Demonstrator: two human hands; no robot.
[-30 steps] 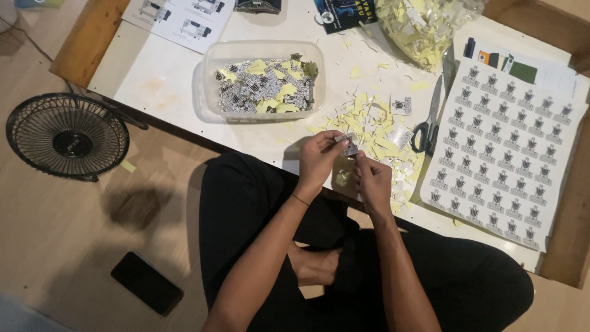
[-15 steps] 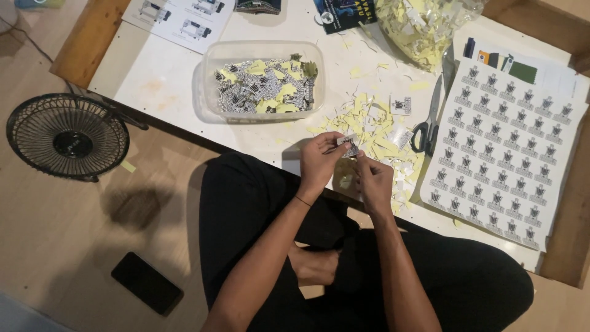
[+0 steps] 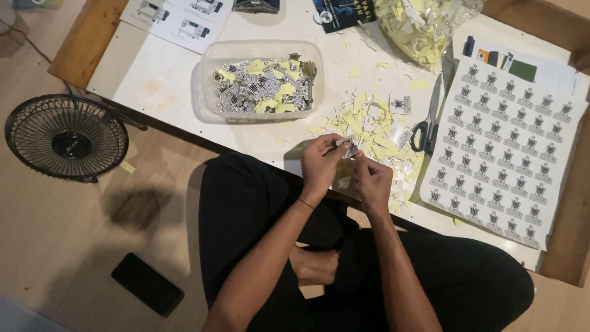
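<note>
Head view shows me both hands meeting just over the near edge of the desk (image 3: 166, 74), above a scatter of yellow paper scraps (image 3: 369, 126). My left hand (image 3: 319, 165) has its grip pinched together on a small printed sticker (image 3: 347, 146), and the right hand (image 3: 372, 181) closes its fingertips on the same sticker from below, so both are clamped on it. A clear plastic tub (image 3: 209, 67) holding peeled pieces sits toward the desk's middle, scissors (image 3: 427, 123) lie just right of the scraps, and a sheet of uncut stickers (image 3: 510, 147) fills the right side. Off the desk, a small fan (image 3: 66, 138) and a dark phone (image 3: 146, 284) rest on the floor at left. I judge the main risk is the sticker tearing or curling onto itself if the two pinches pull unevenly. Held beyond the desk edge, it could also drop into my lap. If the fan runs, loose scraps may scatter.
</note>
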